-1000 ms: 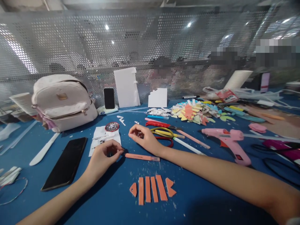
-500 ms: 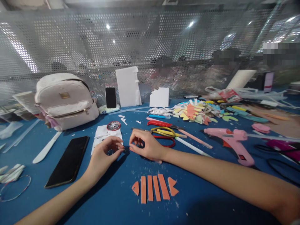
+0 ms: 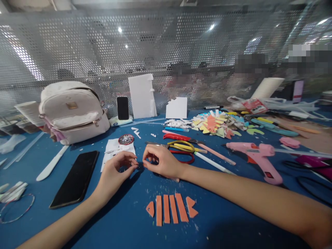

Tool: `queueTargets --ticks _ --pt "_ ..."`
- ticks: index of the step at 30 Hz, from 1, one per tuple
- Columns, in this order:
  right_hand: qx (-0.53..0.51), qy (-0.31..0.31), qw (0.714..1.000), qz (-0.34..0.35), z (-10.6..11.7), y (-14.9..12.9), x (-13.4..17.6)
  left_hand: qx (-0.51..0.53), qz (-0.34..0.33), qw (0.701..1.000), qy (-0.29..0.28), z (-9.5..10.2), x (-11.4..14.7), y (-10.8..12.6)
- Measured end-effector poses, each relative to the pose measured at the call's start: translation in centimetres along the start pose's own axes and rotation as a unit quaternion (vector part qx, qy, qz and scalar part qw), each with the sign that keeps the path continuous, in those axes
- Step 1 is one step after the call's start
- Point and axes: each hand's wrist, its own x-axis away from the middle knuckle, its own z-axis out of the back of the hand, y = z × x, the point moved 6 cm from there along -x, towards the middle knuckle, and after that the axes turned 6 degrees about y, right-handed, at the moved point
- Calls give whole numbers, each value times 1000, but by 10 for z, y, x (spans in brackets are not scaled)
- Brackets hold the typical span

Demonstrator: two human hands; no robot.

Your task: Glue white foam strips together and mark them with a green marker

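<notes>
My left hand (image 3: pixel 116 171) is curled above the blue table, its thumb and fingertips close together in a pinch. Facing it, with a small gap between, my right hand (image 3: pixel 162 162) pinches thumb against forefinger. Anything between the fingertips of either hand is too small to make out. Below the hands lie orange foam pieces (image 3: pixel 173 208) in a fish-like row: a rounded head with a hole, several strips and a notched tail. Scissors (image 3: pixel 181 146) with yellow and red handles lie partly behind my right hand. A white paper (image 3: pixel 107 159) is just beyond my left hand.
A round red-rimmed container (image 3: pixel 126 139) stands on the paper. At left are a black phone (image 3: pixel 75 180), a white plastic knife (image 3: pixel 52 164) and a pale backpack (image 3: pixel 74 112). A pink glue gun (image 3: pixel 259 159) lies right; colourful foam scraps (image 3: pixel 215 122) are heaped behind.
</notes>
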Motion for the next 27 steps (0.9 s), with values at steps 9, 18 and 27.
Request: queueTargets --ticks 9,18,27 --pt "10 -4 1000 4 -1 1 0 6 5 1000 0 -1 0 3" --pt "14 -10 1000 14 0 -2 0 19 12 1000 -6 -1 1 -2" --pt "19 -5 1000 17 0 -2 1 25 18 1000 -5 0 0 -3"
